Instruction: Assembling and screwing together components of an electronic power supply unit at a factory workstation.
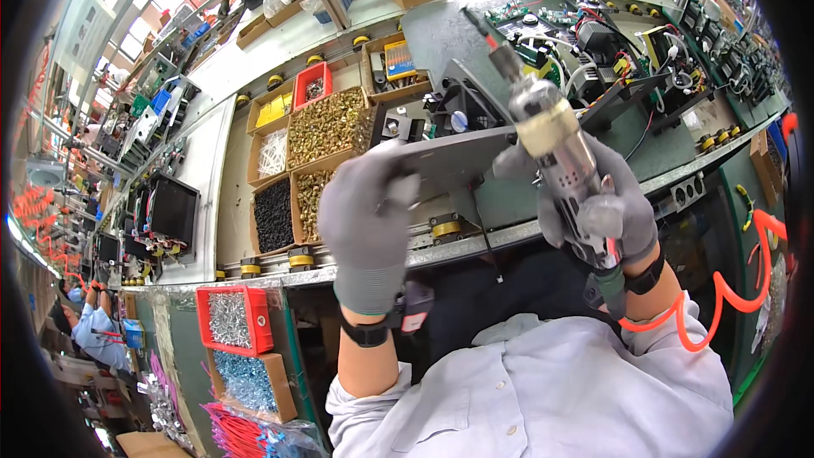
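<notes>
My left hand (366,216), in a grey glove, grips the near left end of a dark flat panel (458,155). Its fingertips are partly hidden behind the panel's edge. In my right hand (626,203), also gloved, is a power screwdriver (555,131) with a metal body and a tape band. Its bit points away and up to the left, over the bench. A coiled orange-red hose (729,288) runs from the tool's lower end toward the right. Just behind the panel lies a black bracket-like part (466,102), partly covered by the panel and tool.
Compartment boxes of brass fasteners (326,127) and black screws (274,215) stand left of the panel. Red bins (235,320) hang at the bench's front left. Wired circuit assemblies (602,42) sit on the far right. Roller rails (445,227) line the bench edge.
</notes>
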Demonstrator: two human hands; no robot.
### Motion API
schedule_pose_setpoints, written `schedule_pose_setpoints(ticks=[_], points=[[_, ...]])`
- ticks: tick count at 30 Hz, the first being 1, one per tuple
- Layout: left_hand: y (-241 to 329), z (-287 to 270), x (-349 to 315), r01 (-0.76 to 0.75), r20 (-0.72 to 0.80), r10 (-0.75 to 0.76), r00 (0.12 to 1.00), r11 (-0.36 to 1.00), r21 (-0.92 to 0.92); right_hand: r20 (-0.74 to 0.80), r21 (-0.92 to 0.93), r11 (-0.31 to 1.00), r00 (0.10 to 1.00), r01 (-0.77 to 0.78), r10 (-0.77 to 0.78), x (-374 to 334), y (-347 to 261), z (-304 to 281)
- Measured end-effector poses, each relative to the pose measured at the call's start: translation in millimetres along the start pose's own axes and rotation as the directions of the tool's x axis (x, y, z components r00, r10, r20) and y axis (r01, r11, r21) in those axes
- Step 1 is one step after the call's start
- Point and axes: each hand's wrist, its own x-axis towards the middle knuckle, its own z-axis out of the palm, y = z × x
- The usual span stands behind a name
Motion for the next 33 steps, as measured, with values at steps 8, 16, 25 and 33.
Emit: schedule_pose_setpoints(ticks=[8, 16, 25, 33], points=[[59, 68, 67, -0.311, 0.098, 0.295, 0.95, 0.912, 0.267, -0.063, -0.08, 0.948, 0.948, 0.308, -0.313, 22, -15, -16], [52, 88, 32, -0.352, 0.11, 0.334, 0.936, 0.895, 0.273, -0.303, -0.458, 0.87, 0.888, 0.183, -0.346, 32, -32, -11], [-67, -26, -68, 0.049, 0.29, -0.275, 0.917, 0.797, 0.602, -0.212, -0.522, 0.851, 0.957, 0.059, -0.196, 31, -29, -23], [-102, -6, -35, 0.504, 0.105, -0.502, 0.858, 0.864, 0.014, -0.219, -0.511, 0.858, 0.956, 0.057, -0.194, 33, -27, -25]])
